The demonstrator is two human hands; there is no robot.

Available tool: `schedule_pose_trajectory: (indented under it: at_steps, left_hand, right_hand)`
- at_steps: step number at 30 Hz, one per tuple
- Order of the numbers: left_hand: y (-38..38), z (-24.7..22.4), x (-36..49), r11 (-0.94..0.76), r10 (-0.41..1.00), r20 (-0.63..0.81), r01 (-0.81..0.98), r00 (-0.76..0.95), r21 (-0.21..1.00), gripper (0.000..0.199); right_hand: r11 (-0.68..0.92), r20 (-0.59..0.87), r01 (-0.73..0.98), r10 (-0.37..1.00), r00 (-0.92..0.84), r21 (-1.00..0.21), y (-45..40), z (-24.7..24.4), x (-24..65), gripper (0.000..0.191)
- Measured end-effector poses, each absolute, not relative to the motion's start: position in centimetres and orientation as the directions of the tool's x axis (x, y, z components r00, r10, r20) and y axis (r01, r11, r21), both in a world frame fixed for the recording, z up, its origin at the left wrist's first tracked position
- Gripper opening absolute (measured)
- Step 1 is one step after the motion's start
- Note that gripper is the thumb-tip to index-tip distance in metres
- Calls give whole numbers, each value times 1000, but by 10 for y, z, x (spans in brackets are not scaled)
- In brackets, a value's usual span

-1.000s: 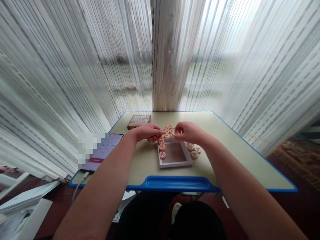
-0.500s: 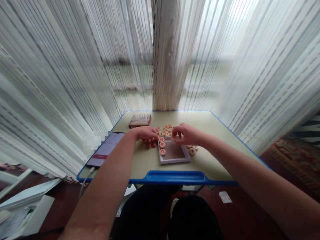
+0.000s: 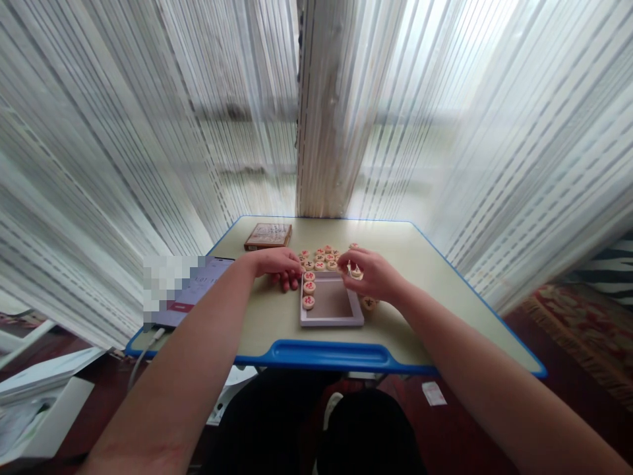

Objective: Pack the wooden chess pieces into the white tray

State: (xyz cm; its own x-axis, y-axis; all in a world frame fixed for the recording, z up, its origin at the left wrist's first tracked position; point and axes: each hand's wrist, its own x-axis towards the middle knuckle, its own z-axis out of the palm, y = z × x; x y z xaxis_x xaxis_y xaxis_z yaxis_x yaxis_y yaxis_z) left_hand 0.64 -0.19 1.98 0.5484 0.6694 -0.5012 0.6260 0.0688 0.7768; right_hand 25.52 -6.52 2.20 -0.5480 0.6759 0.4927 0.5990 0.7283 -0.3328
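A shallow pale tray (image 3: 332, 322) lies on the table with red-marked Chinese chess pieces (image 3: 309, 288) in a column along its left side. My left hand (image 3: 281, 267) is at the tray's far left corner, fingers curled and thumb against the forefinger; what they grip, if anything, is hidden. Over the tray's far right corner, my right hand (image 3: 364, 272) pinches a pale round chess piece (image 3: 342, 269), its face not readable. More loose pieces (image 3: 320, 266), red- and black-marked, crowd beyond the tray's far edge. Another piece (image 3: 368, 303) lies to the right of the tray.
A flat brown-edged box (image 3: 269, 235) rests at the back left of the table (image 3: 410, 330). A phone (image 3: 192, 293) with a cable lies at the left edge. A blue raised trough (image 3: 331, 354) runs along the front. Striped sheer curtains (image 3: 247, 99) hang behind.
The view has shifted, so the table appears further left. Relative to the tray, my right hand has moved slightly right. My left hand stays at the corner, and the column of pieces looks unchanged.
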Motion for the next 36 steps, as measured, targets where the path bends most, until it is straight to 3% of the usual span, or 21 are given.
schedule_pose_trajectory:
  at_steps: [3,6,10,13,20,36]
  left_hand:
    - [-1,17,6,70,681,-493,622,542,780,20]
    - [-2,17,7,80,690,-498,628,526,774,15]
    - [-5,18,9,78,702,-496,636,512,768,13]
    - [-6,18,10,65,711,-484,638,510,767,14]
    - [-2,16,10,80,688,-507,639,520,765,13]
    - [5,10,11,159,737,-474,559,482,814,8]
  right_hand:
    - [646,560,686,721,-407,-334,-53,21,266,12]
    - [429,587,820,796,-145,-379,-38,19,281,14]
    - [36,377,905,916,139,-423,-21,16,303,19]
    - [-144,205,904,948,243,-403,-13,10,314,26]
    - [-119,134,909,973,187,-400,-1,-2,320,27]
    - [53,182,926,983,17,-373,2,-5,320,31]
